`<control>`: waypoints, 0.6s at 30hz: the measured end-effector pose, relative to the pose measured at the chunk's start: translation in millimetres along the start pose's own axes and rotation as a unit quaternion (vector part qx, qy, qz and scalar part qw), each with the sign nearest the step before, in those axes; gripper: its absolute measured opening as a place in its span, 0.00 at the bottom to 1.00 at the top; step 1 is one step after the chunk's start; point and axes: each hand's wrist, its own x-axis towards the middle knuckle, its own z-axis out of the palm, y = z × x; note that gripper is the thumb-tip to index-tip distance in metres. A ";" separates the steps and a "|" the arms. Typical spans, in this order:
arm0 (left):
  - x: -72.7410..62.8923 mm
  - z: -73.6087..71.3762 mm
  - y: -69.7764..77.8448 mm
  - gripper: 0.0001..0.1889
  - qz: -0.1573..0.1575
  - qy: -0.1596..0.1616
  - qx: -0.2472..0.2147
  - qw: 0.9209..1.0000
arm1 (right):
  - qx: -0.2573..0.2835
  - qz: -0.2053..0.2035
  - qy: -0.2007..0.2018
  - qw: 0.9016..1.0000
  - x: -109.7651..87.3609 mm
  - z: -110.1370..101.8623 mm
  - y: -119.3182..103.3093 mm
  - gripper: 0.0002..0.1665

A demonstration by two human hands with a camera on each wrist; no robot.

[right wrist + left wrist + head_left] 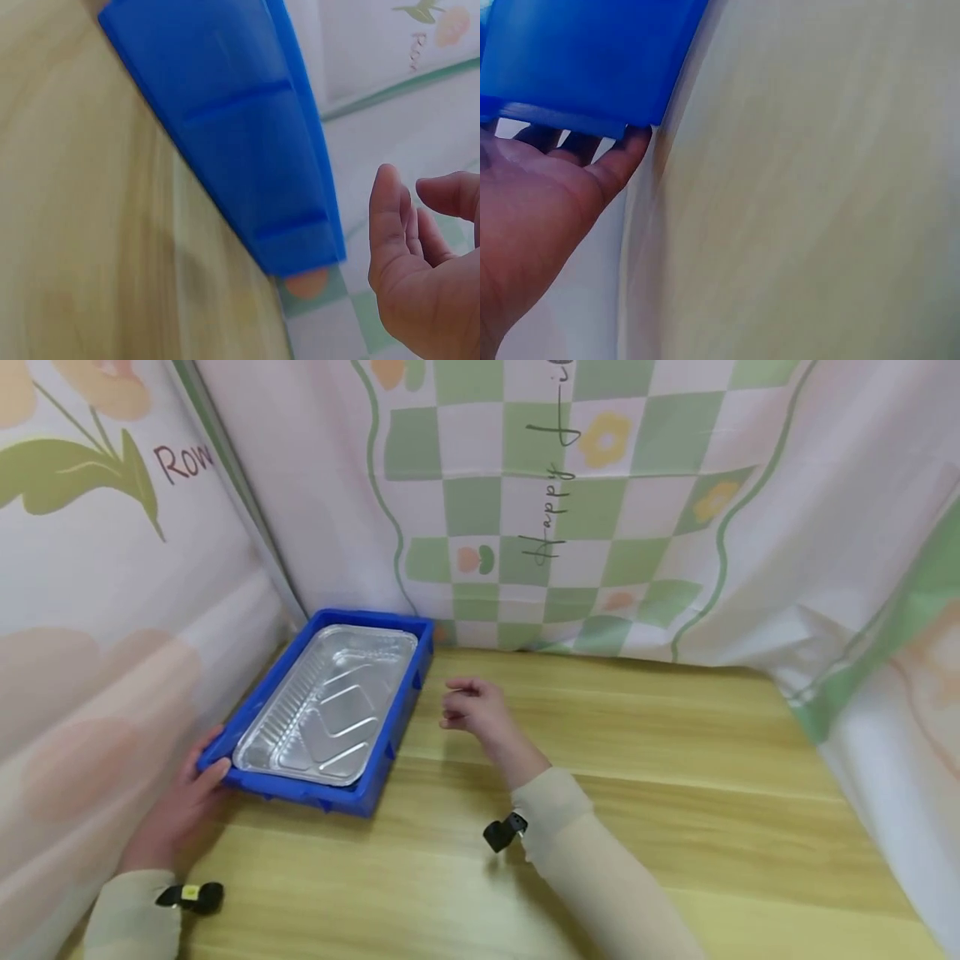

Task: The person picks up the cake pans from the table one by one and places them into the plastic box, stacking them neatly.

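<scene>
A blue plastic crate (401,727) stands on the table at the left, with a shiny rectangular foil tray (341,706) lying inside it. My left hand (183,802) grips the crate's near left corner, its thumb over the rim. The left wrist view has the fingers of the left hand (540,202) at the lower edge of the blue wall (585,60), partly hidden behind it. To the right of the crate, my right hand (477,710) is held apart from it. Its fingers are loosely bent with nothing between them, as the right wrist view also shows.
Wood-grain table surface (675,760) stretches to the right of the crate. A printed curtain (540,510) hangs along the back edge, close behind the crate. Another cloth (112,677) hangs along the left side, right beside the left hand and crate.
</scene>
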 end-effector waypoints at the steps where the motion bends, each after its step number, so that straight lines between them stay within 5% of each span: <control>1: 0.4 -1.2 1.6 0.31 0.000 0.004 0.027 1.000 | 0.000 -0.002 0.002 1.000 -0.3 -5.1 -2.1 0.19; 8: 4.1 -4.7 9.6 0.32 -0.026 0.027 0.057 0.998 | -0.019 -0.007 0.015 1.000 -8.9 -43.3 -27.3 0.19; 11: 4.0 -4.4 17.7 0.33 -0.047 0.055 0.136 0.988 | -0.030 -0.016 0.023 0.999 -14.9 -58.5 -41.1 0.17; 15: 8.5 4.1 41.8 0.37 -0.046 0.086 0.288 0.953 | -0.043 -0.030 0.025 0.998 -23.7 -78.0 -59.7 0.15; 18: 22.5 26.0 65.9 0.32 0.033 0.090 0.356 0.930 | -0.041 -0.038 0.034 0.998 -28.5 -92.4 -71.2 0.13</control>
